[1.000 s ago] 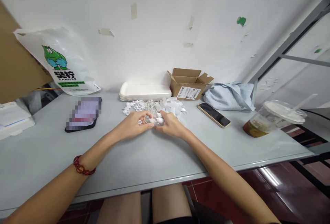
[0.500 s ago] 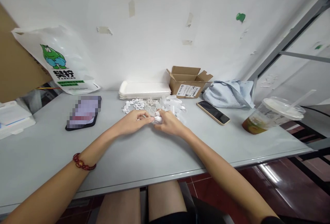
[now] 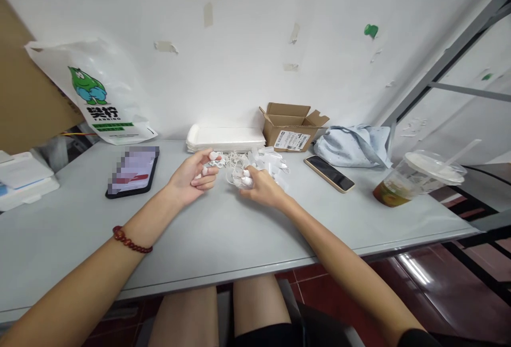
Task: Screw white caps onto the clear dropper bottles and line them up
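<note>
My left hand (image 3: 193,178) is turned partly palm-up with its fingers curled. A small white round piece (image 3: 205,171) sits among its fingers. The index fingertip reaches a white ring-like cap (image 3: 214,156) at the edge of the pile. Opposite it, my right hand (image 3: 264,190) is closed on small white bottle-like pieces (image 3: 246,178) with clear plastic around them; their exact kind is hard to make out. Thin white cords (image 3: 233,159) lie between the hands, and clear plastic pieces (image 3: 269,159) are heaped behind my right hand.
A stack of white trays (image 3: 225,138) and an open cardboard box (image 3: 293,129) stand against the wall. Phones lie on both sides: a dark one (image 3: 149,176) and a gold-edged one (image 3: 329,173). A drink cup (image 3: 415,176), cloth bundle (image 3: 353,147) and plastic bag (image 3: 101,97) are farther out.
My left hand has moved away from my right, to the left and up towards the white caps, and has turned palm-up. My right hand stays in place with its white pieces.
</note>
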A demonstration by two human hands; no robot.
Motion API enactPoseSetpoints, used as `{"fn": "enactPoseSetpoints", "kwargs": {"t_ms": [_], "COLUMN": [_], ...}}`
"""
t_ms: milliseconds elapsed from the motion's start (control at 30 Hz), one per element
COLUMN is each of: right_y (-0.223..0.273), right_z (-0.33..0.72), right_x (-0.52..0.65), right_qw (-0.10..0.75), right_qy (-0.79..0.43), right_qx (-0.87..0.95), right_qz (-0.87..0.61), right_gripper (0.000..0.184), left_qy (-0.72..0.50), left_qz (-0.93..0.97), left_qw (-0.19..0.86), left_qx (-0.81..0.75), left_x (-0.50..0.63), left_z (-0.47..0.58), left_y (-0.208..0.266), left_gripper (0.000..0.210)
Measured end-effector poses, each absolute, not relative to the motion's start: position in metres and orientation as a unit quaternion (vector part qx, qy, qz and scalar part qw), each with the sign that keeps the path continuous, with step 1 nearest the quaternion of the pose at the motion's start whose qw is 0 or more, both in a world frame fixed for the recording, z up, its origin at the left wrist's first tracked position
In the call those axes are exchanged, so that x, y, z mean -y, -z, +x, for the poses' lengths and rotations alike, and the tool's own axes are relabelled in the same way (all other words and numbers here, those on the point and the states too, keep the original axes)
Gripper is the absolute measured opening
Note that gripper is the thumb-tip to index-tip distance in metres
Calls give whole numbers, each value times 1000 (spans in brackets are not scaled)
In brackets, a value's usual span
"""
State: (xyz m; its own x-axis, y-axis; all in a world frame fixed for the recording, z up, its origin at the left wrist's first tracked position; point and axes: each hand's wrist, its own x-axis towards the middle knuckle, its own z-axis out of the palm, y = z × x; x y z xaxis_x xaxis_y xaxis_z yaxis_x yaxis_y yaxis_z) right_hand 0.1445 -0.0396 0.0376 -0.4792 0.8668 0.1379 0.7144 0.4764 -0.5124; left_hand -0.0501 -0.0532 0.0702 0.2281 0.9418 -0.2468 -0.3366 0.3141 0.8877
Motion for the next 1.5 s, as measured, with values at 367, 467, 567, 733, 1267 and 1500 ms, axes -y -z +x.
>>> {"fn": "enactPoseSetpoints", "kwargs": {"t_ms": [367,467,567,733,1267,1500], "right_y": [-32,-32,-32,-32,-33,-31], "right_z": [138,138,137,136,133,129], "right_x": [45,45,46,47,49,53], "right_qw": [187,177,172,168,122,105], "right_qy": [-150,-146,-136,-138,-68,-7], "right_qx": [846,848,854,852,854,862], "right_qz": [-476,-478,-472,-477,-501,-496], "right_gripper": [25,24,27,31,30,27], "left_qy": [-403,-363,-340,-319,-306,-235], "left_qz": [650,740,789,816,730,578], "left_qw": [421,292,232,202,299,585], "left_qx": [-488,-486,-457,-438,-533,-518], "left_x": [68,70,71,70,70,67], "left_z": [-35,-31,-28,-28,-26,-35], "left_y": [-64,-58,-53,-53,-55,-56], "left_gripper": [19,21,23,21,32,36]}}
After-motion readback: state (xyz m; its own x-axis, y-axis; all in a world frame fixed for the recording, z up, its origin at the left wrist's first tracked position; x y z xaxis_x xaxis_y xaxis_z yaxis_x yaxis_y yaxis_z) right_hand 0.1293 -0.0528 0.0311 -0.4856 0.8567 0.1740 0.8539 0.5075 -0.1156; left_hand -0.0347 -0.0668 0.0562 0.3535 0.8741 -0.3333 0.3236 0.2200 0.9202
